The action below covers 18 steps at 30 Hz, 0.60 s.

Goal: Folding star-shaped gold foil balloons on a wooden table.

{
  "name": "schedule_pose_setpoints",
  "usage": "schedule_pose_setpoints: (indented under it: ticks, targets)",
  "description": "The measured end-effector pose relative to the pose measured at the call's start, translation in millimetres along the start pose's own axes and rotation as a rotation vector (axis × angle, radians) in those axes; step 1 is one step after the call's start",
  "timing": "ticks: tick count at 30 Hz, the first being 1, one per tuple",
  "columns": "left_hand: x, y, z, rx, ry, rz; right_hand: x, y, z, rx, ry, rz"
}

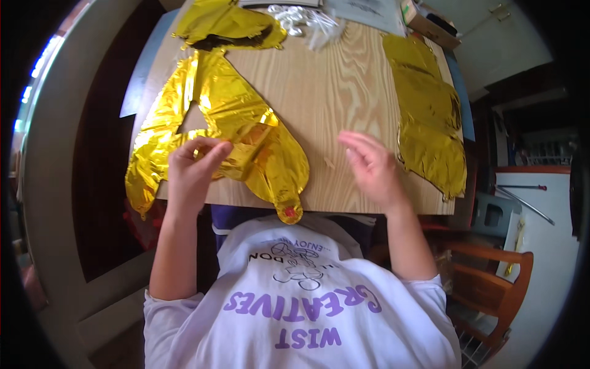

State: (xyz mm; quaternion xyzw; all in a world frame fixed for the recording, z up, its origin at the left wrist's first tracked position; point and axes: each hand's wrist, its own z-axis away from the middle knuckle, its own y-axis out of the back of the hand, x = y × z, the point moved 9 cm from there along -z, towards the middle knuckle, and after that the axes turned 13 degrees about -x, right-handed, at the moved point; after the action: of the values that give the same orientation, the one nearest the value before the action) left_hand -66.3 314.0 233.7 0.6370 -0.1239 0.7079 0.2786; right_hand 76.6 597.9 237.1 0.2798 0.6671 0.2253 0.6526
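Foil (pixel 233 104) looks light, slippery; best gripped by its edge (pixel 303 166). My left hand (pixel 192 165) pinches, on what unclear; right hand (pixel 375 172) loosely spread.

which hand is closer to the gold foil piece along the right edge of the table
Right. The right hand is to the left of that gold foil piece, apart from it; the left hand is much farther left, over the other gold foil.
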Motion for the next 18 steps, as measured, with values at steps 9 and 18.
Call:
schedule_pose_setpoints:
  ticks: [9,18]
  targets:
    - [-23,-17,-12,-0.097,0.058,0.279,-66,-37,70,-0.664,0.374,-0.187]
    - [4,-7,-7,-0.187,0.052,-0.179,-80,-27,6,-0.087,0.303,-0.089]
